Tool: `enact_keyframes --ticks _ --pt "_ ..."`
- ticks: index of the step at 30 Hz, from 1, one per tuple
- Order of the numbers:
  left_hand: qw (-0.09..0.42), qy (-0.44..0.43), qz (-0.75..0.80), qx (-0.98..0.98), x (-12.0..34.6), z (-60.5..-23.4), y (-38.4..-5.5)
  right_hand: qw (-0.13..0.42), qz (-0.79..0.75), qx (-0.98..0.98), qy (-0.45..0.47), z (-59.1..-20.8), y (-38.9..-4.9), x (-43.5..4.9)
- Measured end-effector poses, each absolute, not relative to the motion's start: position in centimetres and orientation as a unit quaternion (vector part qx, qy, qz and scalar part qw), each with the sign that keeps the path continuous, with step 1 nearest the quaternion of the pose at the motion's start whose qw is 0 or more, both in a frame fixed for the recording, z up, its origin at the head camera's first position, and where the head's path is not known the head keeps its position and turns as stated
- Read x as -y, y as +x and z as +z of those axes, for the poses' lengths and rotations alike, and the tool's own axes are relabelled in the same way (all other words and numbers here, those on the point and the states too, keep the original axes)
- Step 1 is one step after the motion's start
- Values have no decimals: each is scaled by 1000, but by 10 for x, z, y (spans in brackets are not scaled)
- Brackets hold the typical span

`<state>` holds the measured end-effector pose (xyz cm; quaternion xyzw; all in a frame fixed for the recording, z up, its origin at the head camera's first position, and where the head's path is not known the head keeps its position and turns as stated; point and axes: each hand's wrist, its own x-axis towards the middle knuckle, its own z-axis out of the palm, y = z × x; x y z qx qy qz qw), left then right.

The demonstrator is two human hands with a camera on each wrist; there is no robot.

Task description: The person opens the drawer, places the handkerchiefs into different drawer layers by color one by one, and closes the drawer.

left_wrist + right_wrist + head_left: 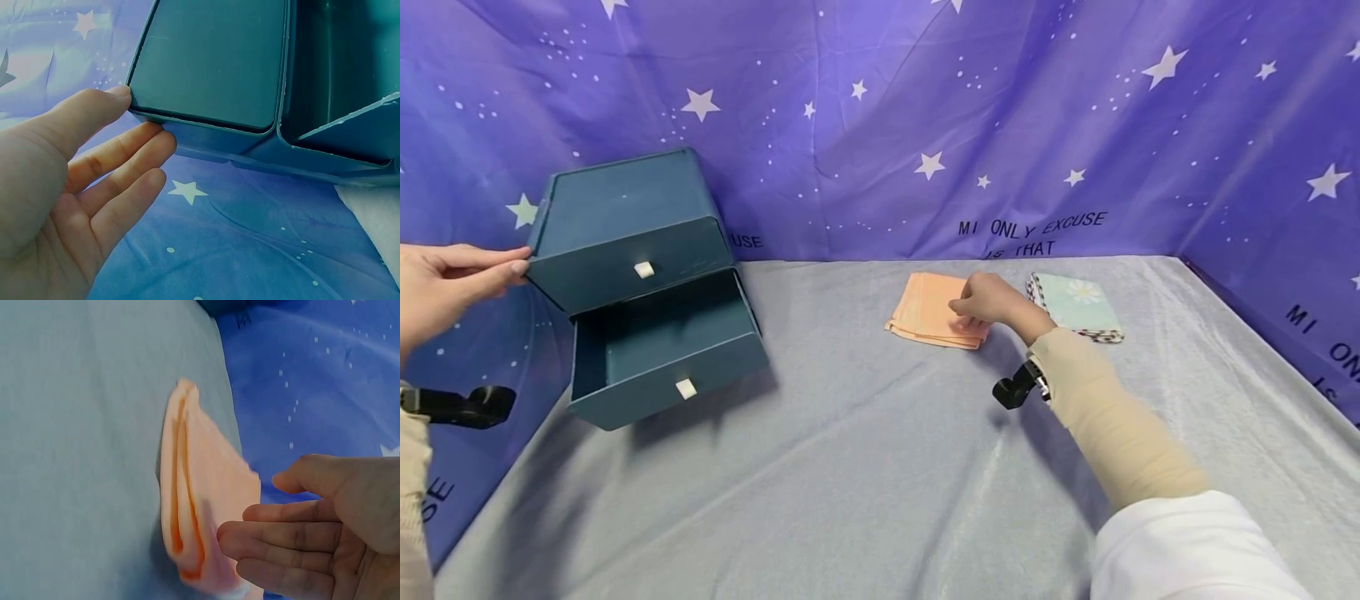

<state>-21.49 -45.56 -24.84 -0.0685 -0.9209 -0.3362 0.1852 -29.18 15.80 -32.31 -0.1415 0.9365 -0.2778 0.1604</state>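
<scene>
At the left stands a dark teal two-drawer box [625, 200], its upper drawer [617, 267] closed and its lower drawer [685, 367] pulled out, with nothing seen inside. My left hand [452, 279] touches the box's upper front left corner; in the left wrist view the thumb and fairly straight fingers [134, 147] meet at that corner. Over the right edge of a folded orange towel [928, 308] hovers my right hand [988, 300]. In the right wrist view its fingers are loosely extended beside the folded towel [212, 469]; whether the fingertips touch it I cannot tell.
A folded mint-green towel [1078, 304] with a white flower and checked edging lies right of the orange one. Grey cloth [835, 467] covers the table. Purple star-printed curtains [865, 125] rise behind and at the sides.
</scene>
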Motion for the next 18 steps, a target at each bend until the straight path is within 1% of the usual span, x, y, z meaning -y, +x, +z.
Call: enact_keyframes --ticks 7,12,18 --pt "180 -58 -291 938 474 -257 -227 176 -300 -932 -106 -326 -297 -179" --pt "163 -45 -282 945 469 -252 -224 178 -333 -923 -79 -328 -299 -189" --pt "167 -31 -263 950 461 -249 -219 194 -356 -913 -42 -330 -299 -200"
